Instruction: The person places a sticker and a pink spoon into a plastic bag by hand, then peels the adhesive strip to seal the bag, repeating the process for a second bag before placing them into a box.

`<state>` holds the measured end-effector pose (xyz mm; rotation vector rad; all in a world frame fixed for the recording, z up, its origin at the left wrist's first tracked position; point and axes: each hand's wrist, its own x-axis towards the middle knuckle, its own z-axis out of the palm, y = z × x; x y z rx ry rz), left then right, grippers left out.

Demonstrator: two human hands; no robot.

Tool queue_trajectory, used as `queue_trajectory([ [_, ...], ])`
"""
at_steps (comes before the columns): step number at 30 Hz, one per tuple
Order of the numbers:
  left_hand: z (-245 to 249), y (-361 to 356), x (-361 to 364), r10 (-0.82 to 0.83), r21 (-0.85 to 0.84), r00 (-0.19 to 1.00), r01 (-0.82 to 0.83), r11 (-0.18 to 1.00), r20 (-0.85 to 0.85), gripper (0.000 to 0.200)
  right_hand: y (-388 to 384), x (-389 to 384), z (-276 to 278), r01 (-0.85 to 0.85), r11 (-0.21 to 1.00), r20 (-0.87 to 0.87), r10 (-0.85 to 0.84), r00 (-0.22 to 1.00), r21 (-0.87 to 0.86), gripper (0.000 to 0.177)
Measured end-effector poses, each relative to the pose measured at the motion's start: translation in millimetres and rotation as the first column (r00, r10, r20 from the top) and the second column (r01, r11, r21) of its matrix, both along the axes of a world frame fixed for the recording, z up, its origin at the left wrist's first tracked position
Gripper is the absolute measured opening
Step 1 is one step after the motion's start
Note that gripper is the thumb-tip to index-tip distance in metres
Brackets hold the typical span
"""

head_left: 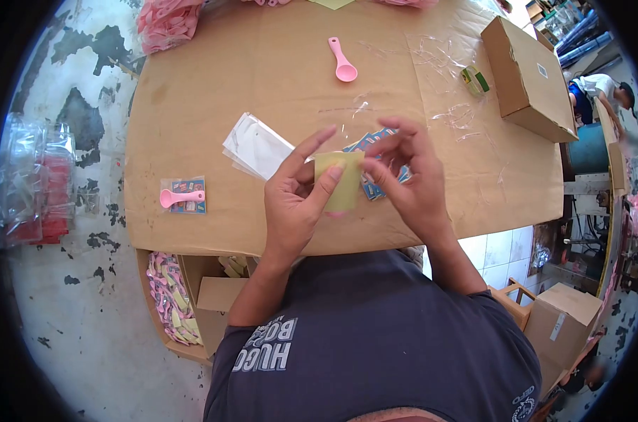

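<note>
My left hand (294, 200) grips a small yellow-green card (347, 186), its thumb lying across the front. A bit of pink shows at the card's lower edge; what it belongs to is hidden. At the card's upper right edge, the thumb and a finger of my right hand (414, 176) pinch, while its index finger stands apart. Behind the hands lie several blue printed cards (375, 191), partly covered. A stack of white cards in clear plastic sleeves (257, 146) rests left of them. Farther back is a pink measuring spoon (344, 67).
At the table's left, a pink spoon (181, 197) lies on a packaged blue card. Pink bagged items (169, 24) sit at the back left. A cardboard box (526, 77), green-yellow tape roll (475, 81) and clear scraps are at right. Packed spoons (169, 295) fill a box below.
</note>
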<state>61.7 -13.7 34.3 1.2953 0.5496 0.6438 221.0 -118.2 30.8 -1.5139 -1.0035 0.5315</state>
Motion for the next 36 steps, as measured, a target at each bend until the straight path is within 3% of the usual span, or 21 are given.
queue_trajectory([
  [1, 1, -1, 0, 0.021, 0.033, 1.000, -0.020, 0.999, -0.005, 0.053, 1, 3, 1, 0.129, 0.988, 0.142, -0.140, 0.980, 0.084, 0.048],
  [2, 2, -3, 0, 0.013, 0.031, 1.000, -0.013, 0.999, -0.004, 0.053, 1, 7, 3, 0.136, 0.987, 0.143, -0.146, 0.979, 0.083, 0.048],
  [4, 3, -7, 1, 0.023, 0.042, 1.000, -0.024, 0.999, 0.016, 0.058, 1, 14, 9, 0.128, 0.956, 0.525, -0.254, 0.812, 0.264, 0.037],
  [6, -6, -9, 0, -0.009, 0.058, 0.999, 0.007, 0.998, 0.033, 0.059, 2, 11, 15, 0.123, 0.954, 0.541, -0.258, 0.800, 0.272, 0.029],
  [8, -10, -13, 2, -0.039, 0.076, 0.998, 0.035, 0.997, 0.053, 0.061, 7, 8, 21, 0.062, 0.957, 0.681, -0.245, 0.690, 0.282, 0.030],
  [22, -20, -10, -12, -0.166, 0.160, 0.985, 0.158, 0.974, 0.036, 0.069, 19, 3, 23, 0.016, 0.935, 0.752, -0.295, 0.590, 0.355, 0.019],
  [33, -12, -7, -25, -0.214, 0.177, 0.977, 0.210, 0.962, 0.007, 0.071, 23, 14, 28, -0.136, 0.968, 0.707, -0.055, 0.705, 0.211, 0.023],
  [34, -13, -4, -26, -0.239, 0.228, 0.971, 0.239, 0.944, -0.026, 0.071, 22, 16, 30, -0.136, 0.968, 0.707, -0.054, 0.705, 0.210, 0.023],
  [36, -11, 0, -29, -0.252, 0.180, 0.966, 0.259, 0.949, -0.060, 0.069, 20, 23, 32, 0.040, 0.969, 0.652, -0.193, 0.733, 0.242, 0.018],
])
